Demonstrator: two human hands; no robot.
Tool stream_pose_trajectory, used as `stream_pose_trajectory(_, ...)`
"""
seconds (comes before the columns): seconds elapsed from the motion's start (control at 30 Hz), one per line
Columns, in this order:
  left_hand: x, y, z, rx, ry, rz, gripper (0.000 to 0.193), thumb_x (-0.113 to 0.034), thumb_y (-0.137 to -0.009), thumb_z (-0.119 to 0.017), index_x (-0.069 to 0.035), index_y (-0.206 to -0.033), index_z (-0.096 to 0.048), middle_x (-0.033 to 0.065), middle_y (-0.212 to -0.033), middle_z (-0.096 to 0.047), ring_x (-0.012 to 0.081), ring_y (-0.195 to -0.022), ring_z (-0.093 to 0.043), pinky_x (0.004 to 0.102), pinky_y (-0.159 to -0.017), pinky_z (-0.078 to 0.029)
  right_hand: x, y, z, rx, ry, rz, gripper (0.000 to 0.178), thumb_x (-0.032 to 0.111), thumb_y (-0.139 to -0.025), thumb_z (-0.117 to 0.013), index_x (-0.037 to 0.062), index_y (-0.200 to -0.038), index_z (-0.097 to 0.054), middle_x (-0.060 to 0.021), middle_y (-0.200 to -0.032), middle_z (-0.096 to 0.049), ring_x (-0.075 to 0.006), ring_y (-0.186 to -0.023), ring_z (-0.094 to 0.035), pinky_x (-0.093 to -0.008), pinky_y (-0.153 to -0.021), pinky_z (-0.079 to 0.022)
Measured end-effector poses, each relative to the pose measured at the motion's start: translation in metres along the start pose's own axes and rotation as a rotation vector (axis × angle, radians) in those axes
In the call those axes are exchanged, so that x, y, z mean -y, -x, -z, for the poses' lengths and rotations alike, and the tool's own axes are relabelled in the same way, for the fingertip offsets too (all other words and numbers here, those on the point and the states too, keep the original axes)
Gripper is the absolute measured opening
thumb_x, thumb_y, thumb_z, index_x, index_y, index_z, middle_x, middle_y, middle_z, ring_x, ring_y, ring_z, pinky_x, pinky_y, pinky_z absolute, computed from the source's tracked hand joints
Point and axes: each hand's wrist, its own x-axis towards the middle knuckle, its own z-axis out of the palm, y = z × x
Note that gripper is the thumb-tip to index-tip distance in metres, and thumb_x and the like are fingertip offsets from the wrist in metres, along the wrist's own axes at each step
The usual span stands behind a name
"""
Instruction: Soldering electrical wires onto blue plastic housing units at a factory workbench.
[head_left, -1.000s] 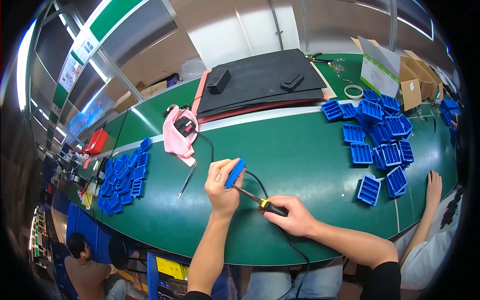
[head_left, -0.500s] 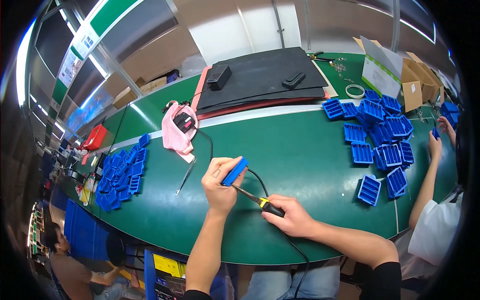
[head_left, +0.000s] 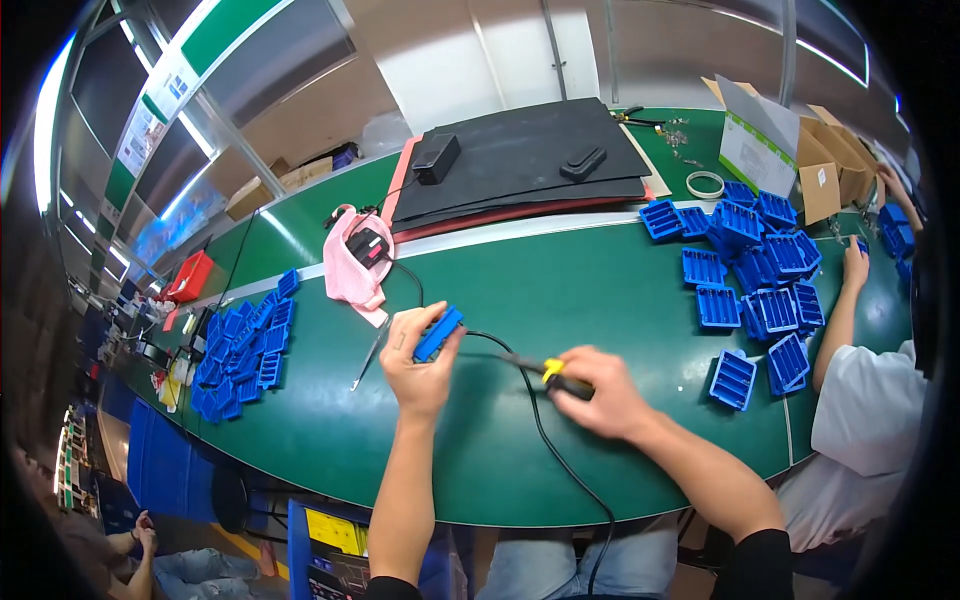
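Note:
My left hand (head_left: 416, 365) is closed around a small blue plastic case (head_left: 438, 334), held tilted above the green table. To its right, my right hand (head_left: 605, 392) grips a slim-shafted hand tool (head_left: 555, 375) with a black-and-yellow handle. The shaft is smeared by motion and points left toward the case, apart from it. I cannot tell what kind of tip it has. A black cable (head_left: 541, 425) runs between and below my hands to the table's front edge. Silver tweezers (head_left: 369, 360) lie left of my left hand.
Blue compartment trays pile up at right (head_left: 772, 262) and blue pieces at left (head_left: 240, 345). A pink pouch (head_left: 345, 270) holds a black device. Black sheets (head_left: 520, 150), a tape roll (head_left: 705, 185) and cardboard boxes (head_left: 835, 160) stand behind. A co-worker's hand (head_left: 856, 265) works at right.
My right hand has drawn the tool away to the right, off the blue case. My left hand has shifted slightly left with the case. The co-worker's hands at right have moved farther back.

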Motion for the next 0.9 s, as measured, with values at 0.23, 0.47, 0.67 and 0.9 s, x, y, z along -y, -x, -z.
stream_pose_trajectory(0.23, -0.005, 0.002, -0.001, 0.025, 0.006, -0.109, 0.028, 0.001, -0.067, -0.079, -0.002, -0.092, -0.067, 0.009, -0.087, -0.067, 0.023, -0.081, -0.062, 0.0307, -0.076, -0.049, -0.025, -0.011, 0.028, -0.135, 0.582, -0.165, 0.019, 0.014, -0.07, -0.073, 0.0008, -0.082, -0.066, -0.0123, -0.1, -0.062, -0.0304, -0.098, -0.055, -0.0404, -0.082, -0.046)
stream_pose_trajectory(0.47, -0.008, 0.014, -0.011, 0.064, 0.023, -0.076, 0.028, -0.001, -0.068, -0.076, -0.004, -0.094, -0.067, 0.0095, -0.09, -0.067, 0.0253, -0.084, -0.063, 0.0338, -0.075, -0.05, 0.04, -0.021, 0.05, -0.36, 0.281, 0.052, 0.017, 0.009, -0.072, -0.072, 0.0041, -0.087, -0.066, -0.0132, -0.104, -0.062, -0.0298, -0.103, -0.056, -0.0379, -0.087, -0.045)
stream_pose_trajectory(0.67, -0.012, 0.011, -0.009, 0.061, 0.03, -0.121, 0.026, 0.001, -0.07, -0.076, -0.002, -0.094, -0.067, 0.0104, -0.09, -0.066, 0.0206, -0.081, -0.063, 0.0297, -0.075, -0.05, 0.152, 0.032, 0.102, -0.645, 0.277, 0.393, 0.026, 0.005, -0.084, -0.054, 0.001, -0.11, -0.059, -0.0111, -0.107, -0.059, -0.0217, -0.096, -0.057, -0.0369, -0.083, -0.047)
stream_pose_trajectory(0.9, -0.004, 0.012, -0.019, 0.098, 0.071, -0.017, 0.027, 0.0, -0.069, -0.075, -0.002, -0.094, -0.067, 0.0105, -0.09, -0.067, 0.0243, -0.084, -0.063, 0.0313, -0.076, -0.05, 0.135, 0.089, 0.112, -0.656, 0.213, 0.354, 0.026, 0.007, -0.084, -0.054, 0.0013, -0.109, -0.06, -0.0122, -0.11, -0.057, -0.0228, -0.099, -0.055, -0.0389, -0.084, -0.045)
